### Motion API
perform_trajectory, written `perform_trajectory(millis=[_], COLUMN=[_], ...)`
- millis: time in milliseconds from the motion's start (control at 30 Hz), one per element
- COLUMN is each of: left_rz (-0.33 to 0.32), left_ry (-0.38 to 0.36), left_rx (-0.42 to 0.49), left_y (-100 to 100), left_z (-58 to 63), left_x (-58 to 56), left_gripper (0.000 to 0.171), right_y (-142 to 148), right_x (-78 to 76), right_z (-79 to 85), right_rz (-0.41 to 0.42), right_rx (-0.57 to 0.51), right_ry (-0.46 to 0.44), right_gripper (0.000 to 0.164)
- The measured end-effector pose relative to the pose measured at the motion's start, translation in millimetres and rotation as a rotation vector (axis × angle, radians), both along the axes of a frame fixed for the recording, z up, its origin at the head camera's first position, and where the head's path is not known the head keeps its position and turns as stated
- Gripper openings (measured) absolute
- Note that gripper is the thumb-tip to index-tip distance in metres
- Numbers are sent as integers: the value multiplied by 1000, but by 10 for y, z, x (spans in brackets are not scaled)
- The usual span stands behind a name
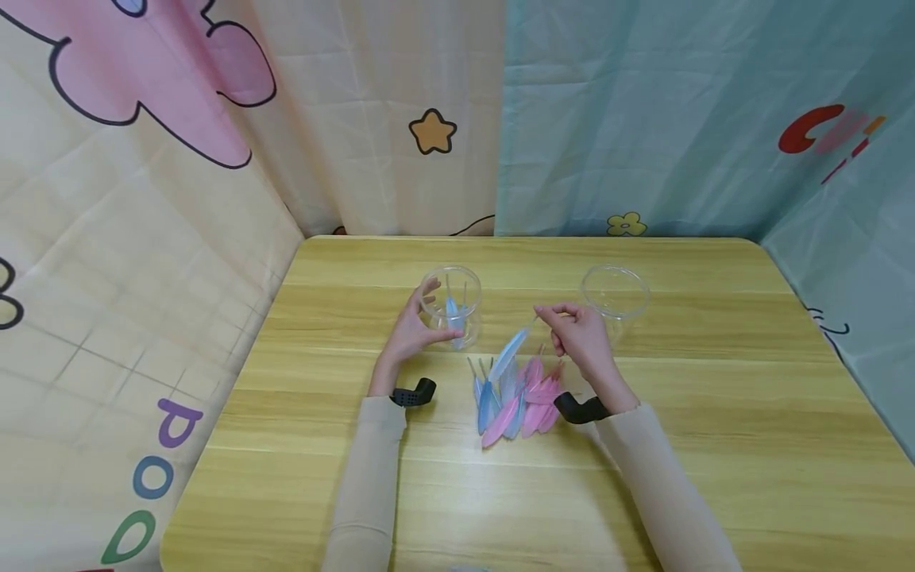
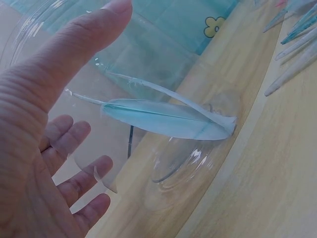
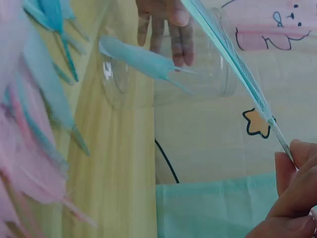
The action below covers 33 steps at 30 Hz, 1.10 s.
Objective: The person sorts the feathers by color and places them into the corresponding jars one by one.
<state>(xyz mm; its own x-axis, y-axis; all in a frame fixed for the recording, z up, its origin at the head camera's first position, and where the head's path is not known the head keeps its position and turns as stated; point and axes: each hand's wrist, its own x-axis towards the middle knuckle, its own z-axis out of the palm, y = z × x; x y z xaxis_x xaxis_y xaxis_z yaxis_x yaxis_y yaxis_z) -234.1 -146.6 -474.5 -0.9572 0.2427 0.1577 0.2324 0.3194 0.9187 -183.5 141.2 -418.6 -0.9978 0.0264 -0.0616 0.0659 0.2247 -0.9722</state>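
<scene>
My left hand (image 1: 411,332) holds a clear plastic cup (image 1: 472,330) from its left side, thumb in front and fingers behind. Two light blue feathers (image 2: 166,118) lean inside this cup, quills toward the rim. Between thumb and fingertips, my right hand (image 1: 584,340) pinches a light blue feather (image 1: 511,354) by its quill. That feather slants down to the left, its vane over a pile of feathers. In the pile lie pink feathers (image 1: 500,423) and blue feathers (image 1: 485,407), their quills pointing away from me.
A second clear cup (image 1: 623,316) stands behind my right hand. The wooden table (image 1: 286,445) ends at a rounded far edge, with a printed curtain (image 1: 372,143) behind it. Dark wrist cameras (image 1: 582,408) sit on both wrists, the right one beside the pile.
</scene>
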Motion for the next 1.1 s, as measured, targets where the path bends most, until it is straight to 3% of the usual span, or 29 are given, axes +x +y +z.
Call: perform_trajectory(millis=[367,700,933,1100], left_rz=[9,6,-4,-40], left_ry=[-20,7,-4,-16], left_rx=[-10,-11,-7,28], left_y=[7,14,2,26], left_z=[-37,-17,24,210], left_x=[34,14,25,132], left_gripper=[104,104,104,101], right_y=[-316,-523,-626,-659], right_x=[-192,-363,-458,-471], right_z=[199,220,142,52], right_rz=[-124,-203,-206,-158], right_rx=[-204,-371,-373,-311], right_ry=[185,302,363,312], right_gripper=[40,29,32,36])
